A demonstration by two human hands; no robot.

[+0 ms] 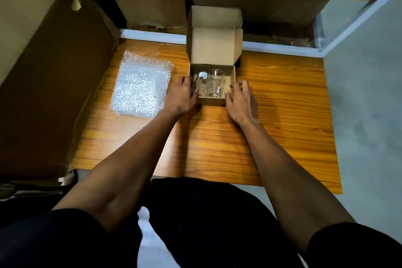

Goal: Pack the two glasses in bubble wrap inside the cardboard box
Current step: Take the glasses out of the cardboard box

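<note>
I look down on an orange-brown wooden worktop with strong grain [272,128]. On its right I see a pale grey concrete floor [367,115], and a white skirting strip [282,48] runs along the far edge. Large brown cardboard cartons [50,76] stand at the left and behind. The light is dim and warm.

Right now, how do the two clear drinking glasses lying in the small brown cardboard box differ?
The left clear glass lies with its base, bearing a round label, toward the lid; the right clear glass lies reversed, open rim toward the lid. The left glass is beside the left hand; the right glass is nearer the right hand. Both lie unwrapped, side by side in the cardboard box.
</note>
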